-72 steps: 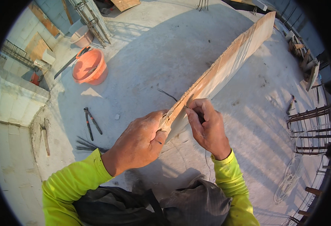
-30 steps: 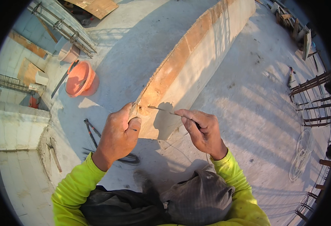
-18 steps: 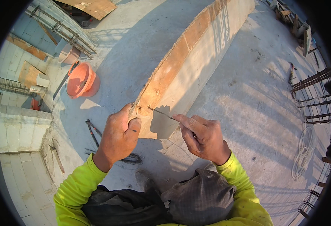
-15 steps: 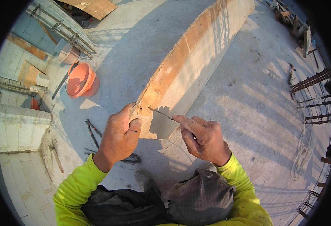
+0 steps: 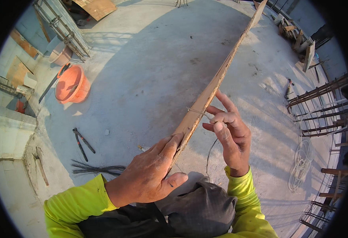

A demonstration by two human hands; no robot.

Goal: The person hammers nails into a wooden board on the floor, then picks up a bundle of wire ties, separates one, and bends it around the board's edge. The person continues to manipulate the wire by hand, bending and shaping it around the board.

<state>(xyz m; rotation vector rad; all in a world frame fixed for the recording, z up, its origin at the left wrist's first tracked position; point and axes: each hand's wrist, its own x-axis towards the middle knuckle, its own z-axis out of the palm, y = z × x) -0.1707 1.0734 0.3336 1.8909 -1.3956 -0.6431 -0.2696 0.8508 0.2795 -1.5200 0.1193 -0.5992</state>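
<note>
A long wooden board (image 5: 214, 85) stands nearly edge-on before me, its rough edge facing up. My left hand (image 5: 150, 172) grips its near end, fingers on the left face and thumb toward the right side. A thin wire (image 5: 197, 112) crosses the board's edge, with a short end sticking out on the left face. My right hand (image 5: 233, 137) pinches that wire between thumb and finger at the board's right side; its other fingers are spread beside the board. Below the right hand a dark curved wire (image 5: 209, 156) hangs toward my knee; whether the two join I cannot tell.
On the concrete floor at left lie end-cutting pliers (image 5: 81, 143), a bundle of black wires (image 5: 96, 168) and a hammer (image 5: 41, 170). An orange bucket (image 5: 74, 84) stands farther off. Rebar cages (image 5: 320, 107) and a coil of pale cable (image 5: 301, 164) lie at right.
The board has turned from showing its broad right face to nearly edge-on. My left hand has shifted lower along it. My right hand has moved right and up, to the wire crossing the edge.
</note>
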